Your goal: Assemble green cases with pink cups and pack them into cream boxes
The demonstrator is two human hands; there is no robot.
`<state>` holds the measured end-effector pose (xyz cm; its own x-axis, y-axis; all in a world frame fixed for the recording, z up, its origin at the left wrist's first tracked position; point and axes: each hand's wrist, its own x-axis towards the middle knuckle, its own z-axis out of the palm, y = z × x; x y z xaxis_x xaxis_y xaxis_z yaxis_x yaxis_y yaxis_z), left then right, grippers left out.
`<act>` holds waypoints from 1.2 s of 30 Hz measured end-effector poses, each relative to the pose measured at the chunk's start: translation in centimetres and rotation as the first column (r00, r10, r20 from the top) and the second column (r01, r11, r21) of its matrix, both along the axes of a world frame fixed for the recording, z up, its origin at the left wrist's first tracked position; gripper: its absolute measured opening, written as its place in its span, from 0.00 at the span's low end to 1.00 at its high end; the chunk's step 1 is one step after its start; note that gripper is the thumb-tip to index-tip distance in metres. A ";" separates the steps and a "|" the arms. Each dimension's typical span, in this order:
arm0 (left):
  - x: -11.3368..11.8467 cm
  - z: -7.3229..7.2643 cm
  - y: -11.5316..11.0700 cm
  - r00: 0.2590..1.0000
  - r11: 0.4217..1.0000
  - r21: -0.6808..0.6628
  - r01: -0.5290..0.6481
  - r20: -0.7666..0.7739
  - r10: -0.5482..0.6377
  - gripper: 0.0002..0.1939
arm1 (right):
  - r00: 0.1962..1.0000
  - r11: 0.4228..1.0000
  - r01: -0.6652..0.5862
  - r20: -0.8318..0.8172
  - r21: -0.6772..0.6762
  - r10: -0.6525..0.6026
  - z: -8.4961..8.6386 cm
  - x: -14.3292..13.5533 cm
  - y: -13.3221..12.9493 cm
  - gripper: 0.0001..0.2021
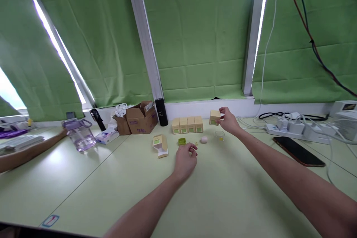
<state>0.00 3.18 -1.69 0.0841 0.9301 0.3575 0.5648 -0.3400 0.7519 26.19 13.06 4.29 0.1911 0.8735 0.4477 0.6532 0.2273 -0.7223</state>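
My right hand (230, 122) is closed on a small cardboard box (214, 118) with a green-and-white label, gripping its right side. Whether that box touches the table cannot be made out. My left hand (185, 163) is low over the table, fingers loosely bent and apart, with nothing visible in them. Just beyond its fingers sits a small green tray (182, 141). A tiny yellowish piece (196, 143) and a pale pink cylinder (204, 140) lie to the right. Below the held box is a clear plastic piece (219, 135) with something yellow at it.
Several matching boxes (187, 125) form a row at the back. An opened carton (160, 146) lies left. Farther left are a brown box (142, 118), black cylinder (161, 112), tissue pack (107, 136) and water bottle (80, 134) beside another person's arm (33, 151). Right: phone (299, 151), power strip (297, 132).
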 end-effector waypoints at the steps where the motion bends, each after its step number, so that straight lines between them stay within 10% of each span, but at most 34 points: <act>1: 0.0 -0.1 0.0 1.000 1.000 0.004 0.001 -0.003 -0.001 0.13 | 1.000 1.000 0.021 0.002 -0.017 -0.021 -0.1 0.3 0.7 0.27; 14: 0.1 -0.3 0.2 0.999 0.999 0.025 0.020 -0.050 -0.019 0.12 | 0.973 0.974 0.054 0.229 -0.221 -0.002 -4.5 -1.7 4.3 0.18; 36: 0.4 0.1 -0.2 0.984 1.000 -0.006 0.007 -0.177 -0.008 0.12 | 0.757 0.936 0.165 0.648 -0.310 0.081 -3.5 -3.6 2.5 0.15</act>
